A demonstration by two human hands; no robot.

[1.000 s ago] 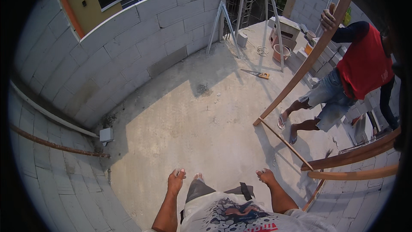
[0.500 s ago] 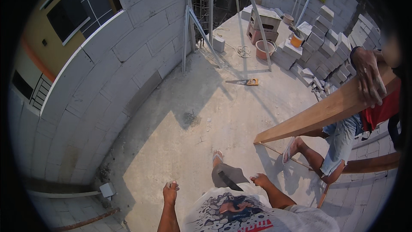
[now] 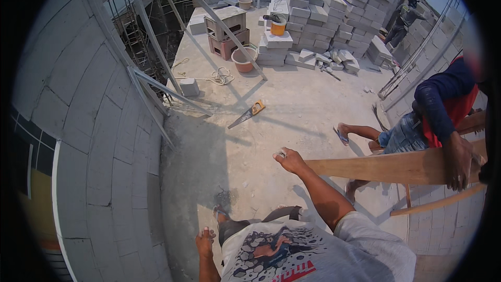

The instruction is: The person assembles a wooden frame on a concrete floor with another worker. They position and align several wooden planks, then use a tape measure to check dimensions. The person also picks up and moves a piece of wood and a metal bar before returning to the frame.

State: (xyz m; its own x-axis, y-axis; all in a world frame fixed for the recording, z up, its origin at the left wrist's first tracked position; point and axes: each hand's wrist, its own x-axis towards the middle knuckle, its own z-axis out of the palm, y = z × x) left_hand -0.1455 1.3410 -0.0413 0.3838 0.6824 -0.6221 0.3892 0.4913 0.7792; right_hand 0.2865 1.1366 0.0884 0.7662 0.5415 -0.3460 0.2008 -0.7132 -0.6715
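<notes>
My right hand (image 3: 290,160) reaches forward over the floor with its fingers curled closed. Something small and pale shows at its fingertips, too small to name. Just right of it is the near end of a long wooden plank (image 3: 376,168); I cannot tell any contact. Low beside my body, my left hand (image 3: 205,241) hangs with fingers loosely bent and apart, holding nothing visible. A co-worker in dark sleeves and a red top, at the right, has a hand (image 3: 459,162) on the plank. Beyond my right hand, a handsaw (image 3: 247,114) with a yellow handle lies on the concrete.
A grey block wall (image 3: 112,141) rises on my left, with slanted metal props (image 3: 214,21) nearby. Farther off stand crates (image 3: 228,26), a reddish bucket (image 3: 244,59), an orange pail (image 3: 278,26), rope (image 3: 222,76) and stacked blocks (image 3: 313,13). Another person (image 3: 404,21) is at the far right.
My view has swung to the right. My right arm has stretched forward, away from my body. The co-worker's plank now lies more level across the view, and its end is nearer my right hand.
</notes>
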